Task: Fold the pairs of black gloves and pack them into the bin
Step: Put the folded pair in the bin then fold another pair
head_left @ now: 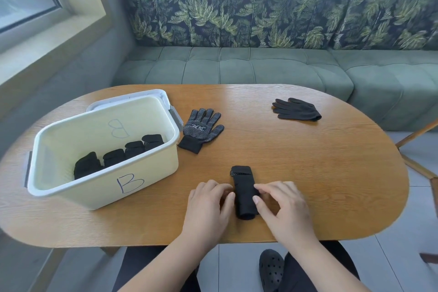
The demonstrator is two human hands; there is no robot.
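On the tabletop (pixel 308 161), near the bin (pixel 147 173), a folded glove bundle (pixel 244 194) is gripped between the left hand (pixel 208 204) and right hand (pixel 284 206).

Forearms reach in from near; left hand (pixel 208 204) and right hand (pixel 282 206), fingers curled, pinch the glove (pixel 243 180) from either side.

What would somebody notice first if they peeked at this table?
Probably the left hand and right hand near the table's front edge, touching a folded glove bundle between them. Next, the cream bin marked B on the left, with folded black gloves inside, and a dotted glove lying flat beside it.
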